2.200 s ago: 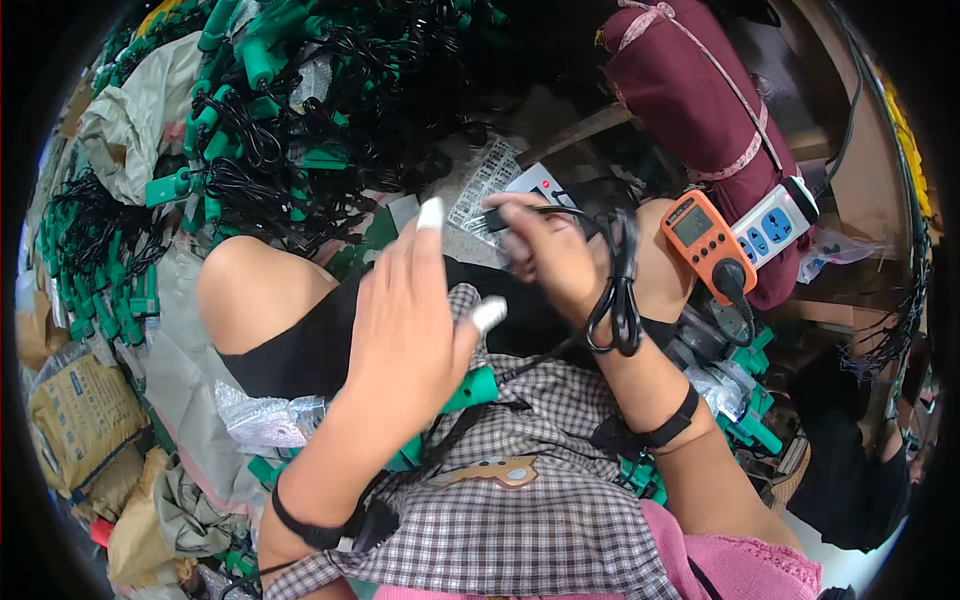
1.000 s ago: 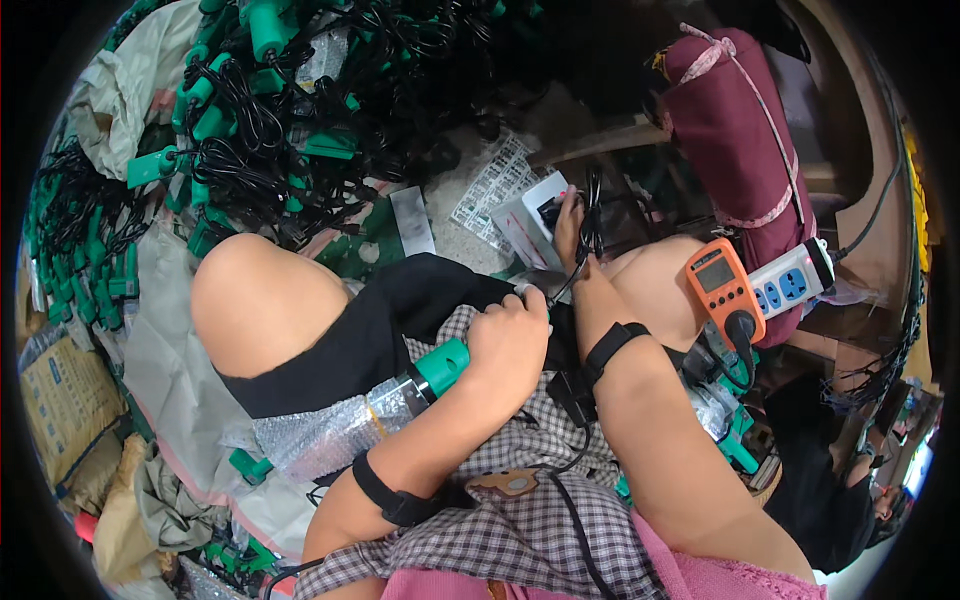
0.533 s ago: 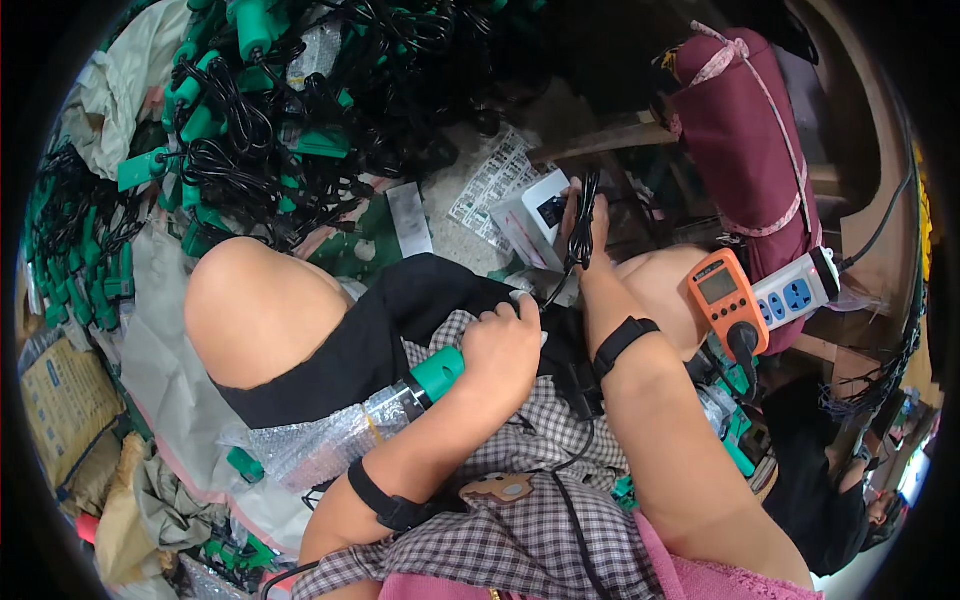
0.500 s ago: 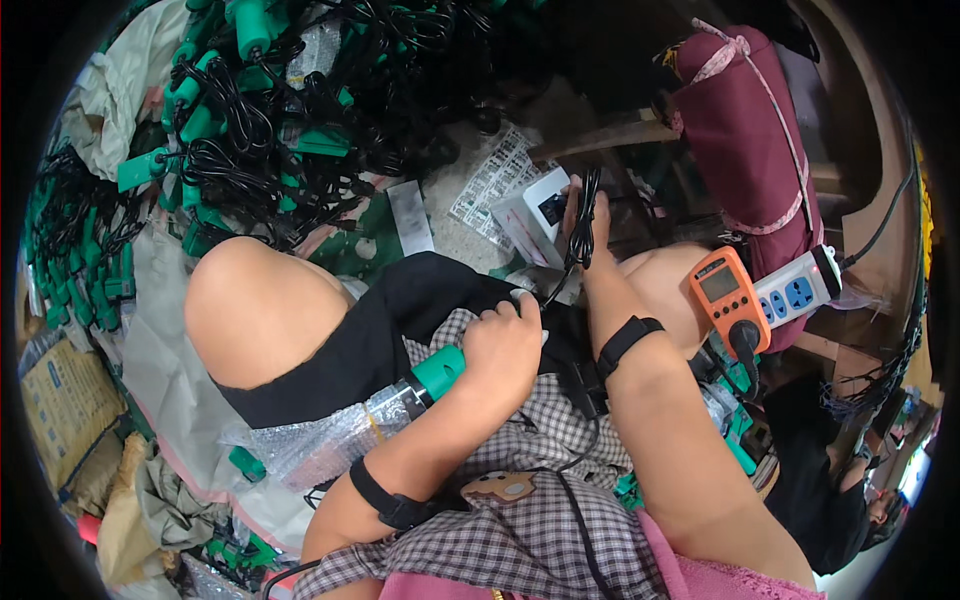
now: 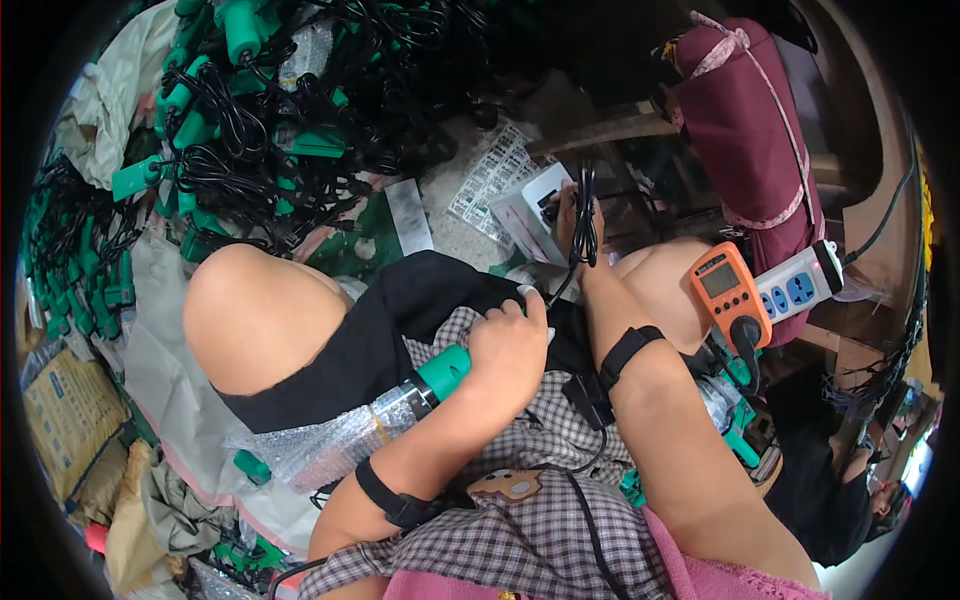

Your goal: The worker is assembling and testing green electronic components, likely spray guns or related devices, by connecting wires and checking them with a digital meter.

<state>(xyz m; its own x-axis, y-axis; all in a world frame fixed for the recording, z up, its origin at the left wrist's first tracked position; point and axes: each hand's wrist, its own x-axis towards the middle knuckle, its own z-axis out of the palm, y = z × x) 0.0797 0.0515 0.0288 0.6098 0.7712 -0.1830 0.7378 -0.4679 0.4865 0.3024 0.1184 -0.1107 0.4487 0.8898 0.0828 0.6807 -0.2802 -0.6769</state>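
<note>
Your R hand is farther out now, by the white box, black cord bundle across it; L hand curls in. Can't tell either grip. Prob. the plug-in step; next needs R hand steady.

Right one of the hands partly behind the black cord

Workshop, piled green tools, orange meter
</note>
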